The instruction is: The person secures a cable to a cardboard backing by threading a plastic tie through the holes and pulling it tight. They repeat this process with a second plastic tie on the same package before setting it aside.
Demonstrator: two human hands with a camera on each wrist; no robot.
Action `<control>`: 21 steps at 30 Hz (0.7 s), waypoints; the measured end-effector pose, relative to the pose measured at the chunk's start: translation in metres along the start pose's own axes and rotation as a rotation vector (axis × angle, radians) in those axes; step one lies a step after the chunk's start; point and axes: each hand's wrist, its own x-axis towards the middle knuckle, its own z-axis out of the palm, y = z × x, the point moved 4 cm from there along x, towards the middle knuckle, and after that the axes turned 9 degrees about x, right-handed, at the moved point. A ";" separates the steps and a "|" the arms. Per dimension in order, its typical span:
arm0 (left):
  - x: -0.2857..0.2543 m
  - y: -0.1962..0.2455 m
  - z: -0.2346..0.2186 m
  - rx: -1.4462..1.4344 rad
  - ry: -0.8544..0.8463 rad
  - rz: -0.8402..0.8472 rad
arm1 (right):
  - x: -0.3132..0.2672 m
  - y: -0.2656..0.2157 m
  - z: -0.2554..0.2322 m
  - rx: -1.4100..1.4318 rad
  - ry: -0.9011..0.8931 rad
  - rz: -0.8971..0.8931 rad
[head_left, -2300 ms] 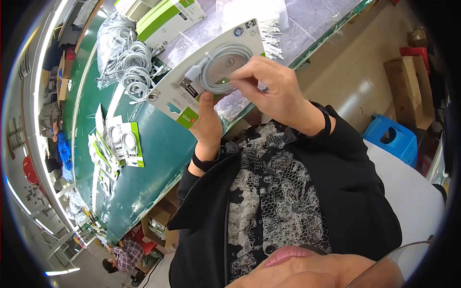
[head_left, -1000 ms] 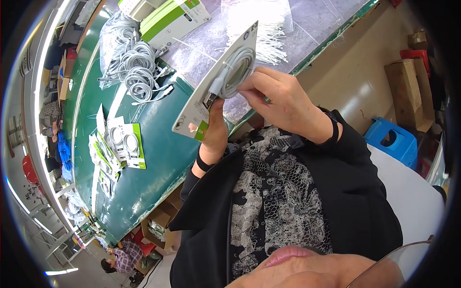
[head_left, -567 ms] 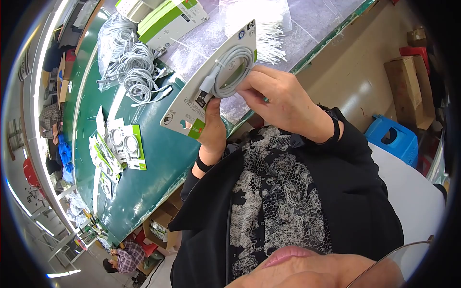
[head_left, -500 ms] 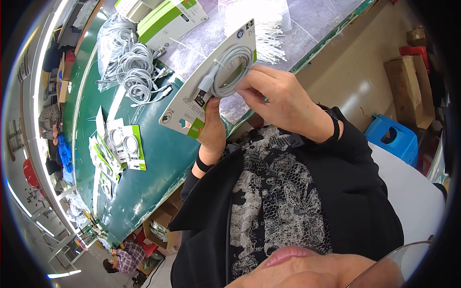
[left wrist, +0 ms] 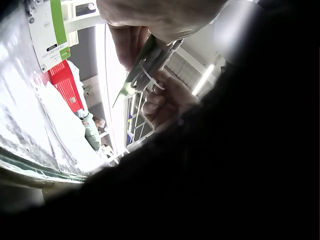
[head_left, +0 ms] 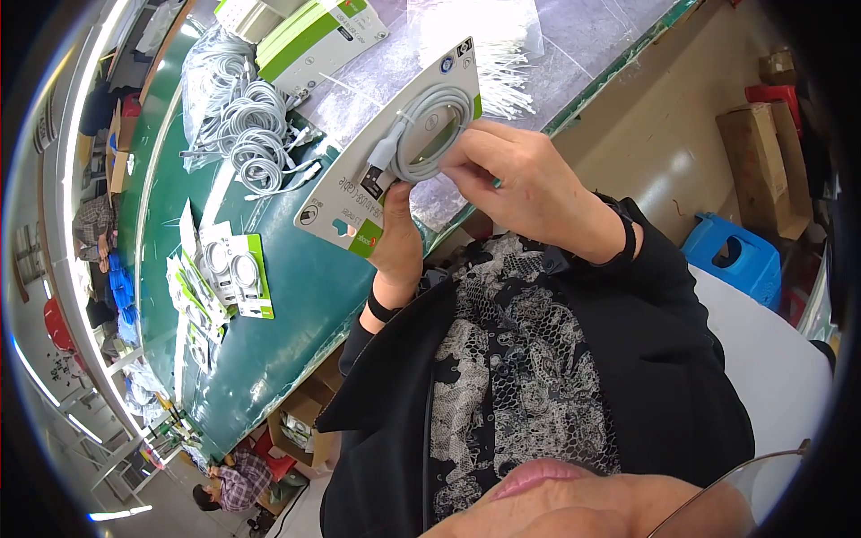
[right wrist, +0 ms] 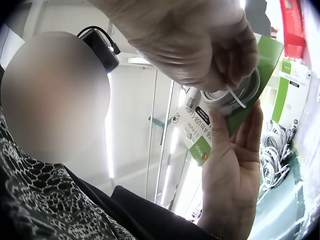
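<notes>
A white-and-green USB-A to USB-C cable card [head_left: 336,202], tilted, is held up over the table edge. On its front lies a grey coiled cable [head_left: 441,92]. My left hand [head_left: 400,235] grips the card's lower edge, thumb on the front and fingers behind it. At the coil's right side my right hand [head_left: 525,184] pinches with thumb and forefinger. The right wrist view shows a thin white cable tie [right wrist: 236,97] running out from those fingertips across the coil. From the left wrist, the same white cable tie [left wrist: 151,77] sticks out beside the card.
Loose grey cables [head_left: 256,134] lie in a heap with a plastic bag. Behind them stands a stack of cards [head_left: 314,45]. White cable ties [head_left: 507,85] spread on the grey mat. Several packed cards [head_left: 247,269] rest on the green table [head_left: 296,278]. A blue stool [head_left: 735,260] stands at right.
The card turned nearly edge-on to the head camera, then partly back to face it. My right hand shifted slightly down and right. In the last half second there is little movement.
</notes>
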 end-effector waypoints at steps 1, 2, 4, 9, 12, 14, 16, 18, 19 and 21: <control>0.000 0.000 0.000 0.001 0.000 0.000 | 0.000 0.000 0.000 0.001 -0.001 0.000; 0.000 0.000 0.000 0.000 0.000 0.000 | 0.000 0.001 0.000 0.002 -0.002 0.001; -0.001 0.000 -0.002 0.050 -0.005 0.011 | 0.000 0.001 0.001 0.003 -0.004 0.000; -0.002 0.002 -0.006 0.182 0.001 0.132 | -0.001 0.003 0.001 0.037 -0.008 0.015; -0.002 0.001 -0.002 0.060 0.009 0.019 | -0.001 0.003 -0.001 0.048 -0.005 0.024; -0.003 -0.001 -0.002 -0.001 0.012 -0.035 | 0.000 0.003 0.000 0.026 -0.022 0.024; -0.005 -0.002 -0.003 0.022 0.009 -0.015 | 0.001 0.002 0.000 0.017 -0.033 0.022; -0.005 0.003 -0.005 0.034 0.012 -0.003 | 0.001 0.001 0.000 0.021 -0.047 0.021; -0.002 0.018 -0.003 0.162 -0.035 0.140 | 0.000 0.000 0.000 0.024 -0.056 0.020; 0.001 0.043 0.001 0.420 -0.125 0.427 | -0.002 0.000 -0.002 0.063 -0.052 0.024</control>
